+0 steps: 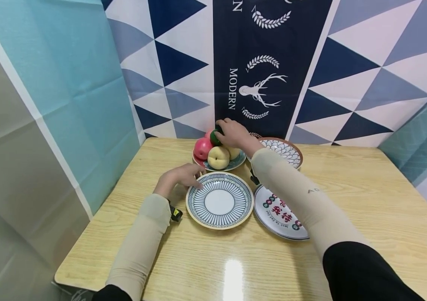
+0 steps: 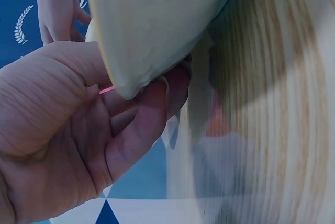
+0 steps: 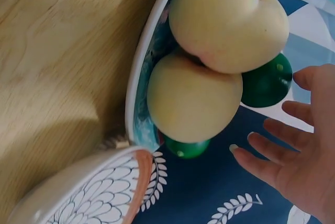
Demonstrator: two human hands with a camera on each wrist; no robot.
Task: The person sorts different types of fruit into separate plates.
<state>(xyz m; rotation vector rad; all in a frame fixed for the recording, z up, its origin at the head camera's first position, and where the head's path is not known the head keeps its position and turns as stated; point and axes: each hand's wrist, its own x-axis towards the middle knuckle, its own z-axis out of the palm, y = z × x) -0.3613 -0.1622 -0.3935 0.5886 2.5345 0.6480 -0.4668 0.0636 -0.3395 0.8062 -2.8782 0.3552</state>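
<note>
My left hand lies at the left rim of a blue-striped plate. In the left wrist view its fingers curl under the plate's cream rim. My right hand reaches over a fruit plate at the back, fingers spread, beside a dark green fruit, not closed round it. The plate holds a pink peach, yellow peaches and a second green fruit.
A scale-patterned bowl stands right of the fruit plate, partly under my right forearm. A white plate with red characters lies beside the striped plate. The wooden table meets patterned cloth walls at the back and left.
</note>
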